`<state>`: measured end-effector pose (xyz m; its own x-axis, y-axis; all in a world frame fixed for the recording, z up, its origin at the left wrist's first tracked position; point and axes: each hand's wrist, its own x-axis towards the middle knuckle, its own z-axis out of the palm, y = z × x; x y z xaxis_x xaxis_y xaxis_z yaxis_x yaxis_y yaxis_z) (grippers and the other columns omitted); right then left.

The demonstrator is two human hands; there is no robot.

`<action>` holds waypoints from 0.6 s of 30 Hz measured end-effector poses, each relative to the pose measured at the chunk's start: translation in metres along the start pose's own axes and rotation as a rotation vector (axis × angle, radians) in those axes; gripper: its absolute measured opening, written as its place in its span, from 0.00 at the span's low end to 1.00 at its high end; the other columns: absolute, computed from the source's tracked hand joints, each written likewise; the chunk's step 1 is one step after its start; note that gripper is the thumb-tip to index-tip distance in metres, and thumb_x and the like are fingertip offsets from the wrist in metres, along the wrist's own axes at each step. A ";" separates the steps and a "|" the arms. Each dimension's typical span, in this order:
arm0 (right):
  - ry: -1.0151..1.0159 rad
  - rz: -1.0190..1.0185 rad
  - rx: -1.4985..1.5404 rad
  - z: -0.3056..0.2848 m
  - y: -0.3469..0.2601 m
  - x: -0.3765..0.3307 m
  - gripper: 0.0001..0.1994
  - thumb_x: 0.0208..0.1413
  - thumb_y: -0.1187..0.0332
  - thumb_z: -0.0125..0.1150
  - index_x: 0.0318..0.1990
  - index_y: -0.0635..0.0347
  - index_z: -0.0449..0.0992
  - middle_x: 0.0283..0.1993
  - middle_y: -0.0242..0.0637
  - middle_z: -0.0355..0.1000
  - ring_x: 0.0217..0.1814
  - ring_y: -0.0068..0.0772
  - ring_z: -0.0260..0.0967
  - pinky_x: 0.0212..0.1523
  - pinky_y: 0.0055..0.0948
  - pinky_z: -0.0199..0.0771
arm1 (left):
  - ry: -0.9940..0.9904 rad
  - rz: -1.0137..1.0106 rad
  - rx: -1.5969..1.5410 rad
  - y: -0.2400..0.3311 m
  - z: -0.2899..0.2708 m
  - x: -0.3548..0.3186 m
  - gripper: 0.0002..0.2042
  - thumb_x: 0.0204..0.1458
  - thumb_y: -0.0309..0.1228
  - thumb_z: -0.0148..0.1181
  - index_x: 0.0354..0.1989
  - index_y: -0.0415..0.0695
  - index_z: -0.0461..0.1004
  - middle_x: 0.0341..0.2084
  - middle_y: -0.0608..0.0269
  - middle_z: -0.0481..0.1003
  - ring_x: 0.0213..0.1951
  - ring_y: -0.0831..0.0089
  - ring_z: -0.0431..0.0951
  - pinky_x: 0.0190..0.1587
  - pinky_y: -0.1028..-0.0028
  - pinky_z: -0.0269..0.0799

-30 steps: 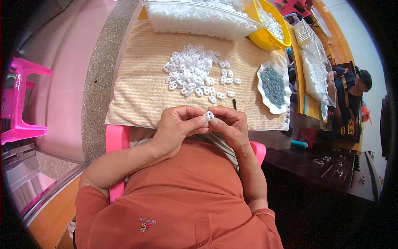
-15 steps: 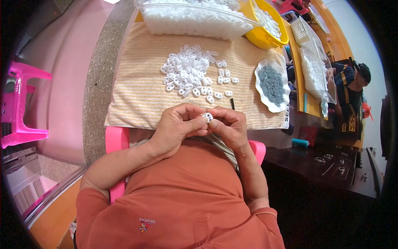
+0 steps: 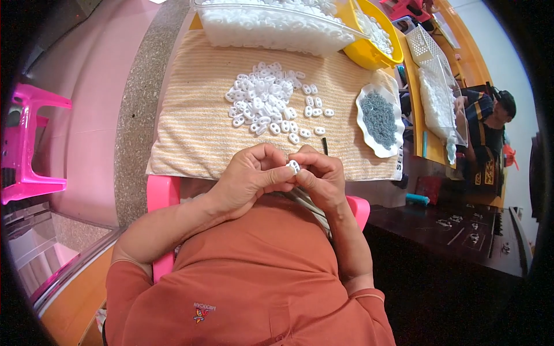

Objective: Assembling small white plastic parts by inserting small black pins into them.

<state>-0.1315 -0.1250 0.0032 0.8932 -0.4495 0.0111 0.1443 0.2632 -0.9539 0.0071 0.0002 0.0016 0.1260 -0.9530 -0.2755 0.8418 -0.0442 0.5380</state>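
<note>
My left hand (image 3: pixel 249 176) and my right hand (image 3: pixel 321 179) meet close to my chest, just in front of the table's near edge. Both pinch one small white plastic piece (image 3: pixel 294 167) between their fingertips. Beyond them, a loose pile of several such white pieces (image 3: pixel 265 104) lies on a beige striped towel (image 3: pixel 196 127). A thin dark stick (image 3: pixel 325 146) rests on the towel just past my right hand.
A clear bin of white pieces (image 3: pixel 271 26) and a yellow bowl (image 3: pixel 369 49) stand at the far edge. A white dish of small grey parts (image 3: pixel 378 118) sits to the right. Another person (image 3: pixel 487 124) sits at far right. A pink stool (image 3: pixel 26 144) stands left.
Both hands stay together on the small white piece, with only slight finger shifts. The view has tilted a little.
</note>
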 end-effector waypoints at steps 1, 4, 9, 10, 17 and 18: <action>0.003 0.007 0.000 0.001 -0.002 0.000 0.12 0.53 0.74 0.62 0.45 0.68 0.76 0.37 0.37 0.70 0.35 0.24 0.68 0.36 0.19 0.70 | 0.000 0.000 0.000 0.000 0.001 0.000 0.05 0.53 0.23 0.60 0.34 0.40 0.69 0.32 0.61 0.75 0.32 0.75 0.78 0.37 0.77 0.80; 0.015 0.007 0.006 0.004 -0.004 -0.002 0.12 0.52 0.74 0.64 0.45 0.68 0.76 0.37 0.37 0.70 0.35 0.23 0.67 0.36 0.19 0.69 | 0.017 0.011 0.004 -0.001 0.004 -0.003 0.05 0.52 0.24 0.61 0.33 0.40 0.70 0.29 0.64 0.75 0.31 0.79 0.77 0.37 0.80 0.77; 0.019 0.026 0.032 0.010 -0.011 -0.004 0.13 0.50 0.75 0.65 0.45 0.67 0.77 0.36 0.37 0.70 0.34 0.22 0.67 0.34 0.18 0.68 | -0.018 0.052 0.043 -0.003 0.005 -0.006 0.05 0.52 0.24 0.62 0.32 0.40 0.71 0.27 0.63 0.76 0.30 0.79 0.77 0.35 0.80 0.75; 0.022 0.008 -0.012 0.010 -0.011 -0.005 0.13 0.50 0.75 0.65 0.44 0.67 0.77 0.35 0.37 0.70 0.34 0.22 0.67 0.33 0.18 0.68 | -0.021 0.053 0.044 -0.003 0.005 -0.006 0.05 0.52 0.24 0.62 0.32 0.40 0.71 0.27 0.63 0.76 0.30 0.79 0.77 0.35 0.80 0.75; -0.014 -0.145 -0.190 0.009 -0.008 -0.005 0.11 0.51 0.76 0.64 0.43 0.68 0.76 0.34 0.39 0.70 0.32 0.23 0.67 0.31 0.18 0.69 | -0.039 0.106 0.078 -0.007 0.004 -0.005 0.05 0.53 0.25 0.61 0.31 0.40 0.71 0.27 0.64 0.75 0.29 0.80 0.75 0.33 0.81 0.73; -0.027 -0.153 -0.218 0.006 -0.005 -0.006 0.11 0.52 0.76 0.63 0.44 0.68 0.76 0.34 0.38 0.69 0.32 0.23 0.67 0.31 0.19 0.70 | -0.038 0.117 0.086 -0.007 0.004 -0.004 0.05 0.53 0.25 0.61 0.31 0.40 0.71 0.27 0.64 0.75 0.29 0.80 0.75 0.33 0.81 0.73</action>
<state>-0.1349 -0.1188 0.0100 0.8797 -0.4460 0.1650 0.1858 0.0028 -0.9826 -0.0014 0.0037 0.0020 0.1990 -0.9637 -0.1777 0.7742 0.0434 0.6314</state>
